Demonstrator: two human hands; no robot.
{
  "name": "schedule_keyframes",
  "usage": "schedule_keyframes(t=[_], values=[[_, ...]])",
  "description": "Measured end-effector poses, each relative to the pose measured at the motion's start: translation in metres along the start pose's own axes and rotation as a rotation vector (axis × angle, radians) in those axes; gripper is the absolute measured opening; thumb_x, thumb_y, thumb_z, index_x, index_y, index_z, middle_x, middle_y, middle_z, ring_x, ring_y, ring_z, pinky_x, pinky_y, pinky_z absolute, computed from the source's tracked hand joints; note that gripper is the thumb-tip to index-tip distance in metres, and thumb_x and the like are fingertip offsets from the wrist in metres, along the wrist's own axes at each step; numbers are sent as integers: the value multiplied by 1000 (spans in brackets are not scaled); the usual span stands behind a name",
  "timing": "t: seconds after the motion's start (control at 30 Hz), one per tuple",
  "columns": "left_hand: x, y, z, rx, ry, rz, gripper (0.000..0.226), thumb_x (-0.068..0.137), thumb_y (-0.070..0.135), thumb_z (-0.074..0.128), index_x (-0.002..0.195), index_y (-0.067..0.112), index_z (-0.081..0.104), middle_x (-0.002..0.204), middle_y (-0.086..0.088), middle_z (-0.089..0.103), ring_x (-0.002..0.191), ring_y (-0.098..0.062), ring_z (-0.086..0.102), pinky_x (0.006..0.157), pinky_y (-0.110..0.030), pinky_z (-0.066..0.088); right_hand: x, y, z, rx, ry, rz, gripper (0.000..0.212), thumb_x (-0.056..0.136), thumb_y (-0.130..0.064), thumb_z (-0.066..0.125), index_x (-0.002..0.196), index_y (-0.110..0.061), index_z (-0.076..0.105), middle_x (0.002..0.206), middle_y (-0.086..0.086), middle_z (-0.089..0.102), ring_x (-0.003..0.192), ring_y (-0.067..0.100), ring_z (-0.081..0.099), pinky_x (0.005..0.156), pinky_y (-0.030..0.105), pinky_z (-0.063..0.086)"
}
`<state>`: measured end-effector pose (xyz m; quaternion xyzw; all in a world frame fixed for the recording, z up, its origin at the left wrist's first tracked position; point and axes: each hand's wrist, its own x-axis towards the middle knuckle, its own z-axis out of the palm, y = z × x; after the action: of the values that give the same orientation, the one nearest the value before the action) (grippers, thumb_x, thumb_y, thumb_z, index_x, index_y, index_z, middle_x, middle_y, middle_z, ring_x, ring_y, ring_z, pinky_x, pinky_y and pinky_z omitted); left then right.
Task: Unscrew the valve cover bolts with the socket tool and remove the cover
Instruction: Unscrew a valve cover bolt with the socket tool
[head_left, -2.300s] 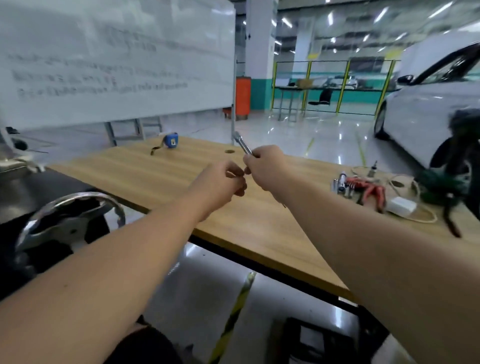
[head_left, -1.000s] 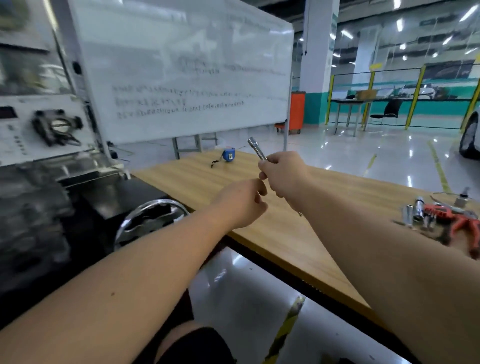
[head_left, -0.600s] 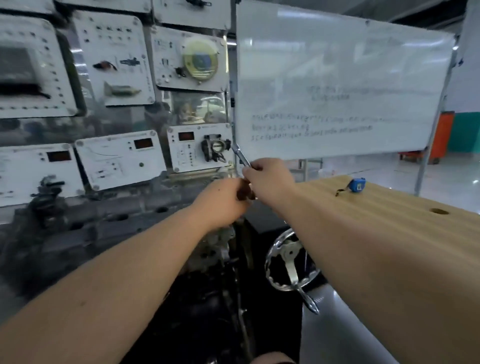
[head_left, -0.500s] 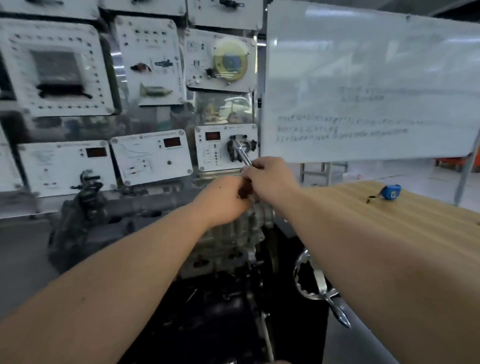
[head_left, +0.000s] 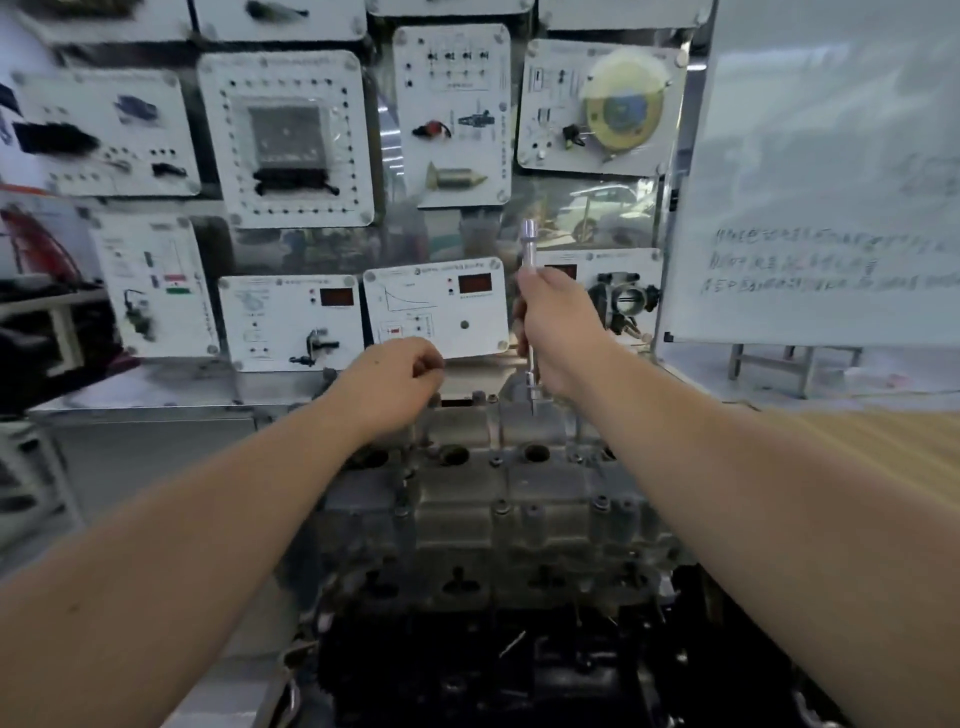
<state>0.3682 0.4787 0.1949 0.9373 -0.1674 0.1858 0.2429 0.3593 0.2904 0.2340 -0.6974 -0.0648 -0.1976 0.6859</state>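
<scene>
your right hand (head_left: 558, 332) grips the socket tool (head_left: 530, 312) upright above the valve cover (head_left: 498, 499), left hand (head_left: 395, 384) loosely curled, apparently empty; seat it squarely on a bolt (head_left: 501, 506), or a tilted socket may slip.

The socket tool (head_left: 530, 249) is glossy polished metal; the valve cover (head_left: 498, 499) is matt, rough-cast grey metal.

This is a car workshop for learning: a bare engine (head_left: 519, 525) sits near, with part boards (head_left: 291, 140) and a whiteboard (head_left: 831, 171) far behind.
</scene>
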Motion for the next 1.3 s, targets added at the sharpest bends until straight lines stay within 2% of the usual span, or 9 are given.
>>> schedule_keyframes(t=[0.17,0.37,0.57,0.7,0.87,1.0,1.07,1.13,1.3], values=[[34,-4,9,-174,-48,-51,11,104,34,54,104,32,65,104,13,69,87,0,60,64,-20,41,42,8,21,46,11,-91,40,107,-49,39,90,-20,60,64,-5,47,57,13,40,56,32,34],[59,4,38,-346,-142,-23,11,93,32,73,103,28,68,102,15,71,97,0,67,82,-19,50,59,37,31,207,-77,-114,42,107,-48,42,83,-15,54,57,-5,38,52,14,30,53,32,27],[61,1,54,-634,-159,-51,7,95,20,73,101,18,75,91,6,80,81,-6,76,74,-17,55,56,47,30,226,-143,-163,40,107,-46,44,83,-16,56,57,-5,38,53,14,31,53,32,28],[58,-4,59,-624,-142,6,7,99,21,68,95,22,74,81,11,78,74,1,71,64,-8,48,53,49,29,224,-183,-194,40,105,-49,45,83,-17,57,56,-5,41,52,14,34,53,33,30],[56,-8,61,-577,-114,13,9,99,26,67,97,22,75,87,6,78,73,3,67,66,-12,47,52,54,31,262,-230,-209,40,97,-55,48,79,-22,59,57,-4,45,52,14,36,54,33,31],[56,-7,62,-510,-115,34,18,100,33,64,97,20,77,95,-7,77,83,-21,68,84,-46,53,56,56,28,269,-256,-211,41,95,-58,49,79,-23,63,57,-4,47,50,12,40,54,31,36],[56,-6,62,-504,-121,46,21,100,33,64,97,16,77,100,-19,75,86,-34,65,92,-53,52,57,57,26,235,-285,-227,41,96,-58,48,81,-23,65,57,-4,48,51,13,42,54,31,36],[57,-6,63,-492,-117,51,22,99,33,66,96,15,77,99,-22,73,80,-37,62,83,-48,53,57,58,24,172,-302,-240,41,95,-58,48,81,-26,68,59,-4,51,54,13,45,54,31,38],[59,-5,65,-482,-84,56,17,97,37,68,85,27,75,90,-16,72,67,-12,55,65,-31,40,53,52,18,57,-176,-341,28,101,-45,49,99,-23,66,64,-4,66,59,11,60,62,30,53]])
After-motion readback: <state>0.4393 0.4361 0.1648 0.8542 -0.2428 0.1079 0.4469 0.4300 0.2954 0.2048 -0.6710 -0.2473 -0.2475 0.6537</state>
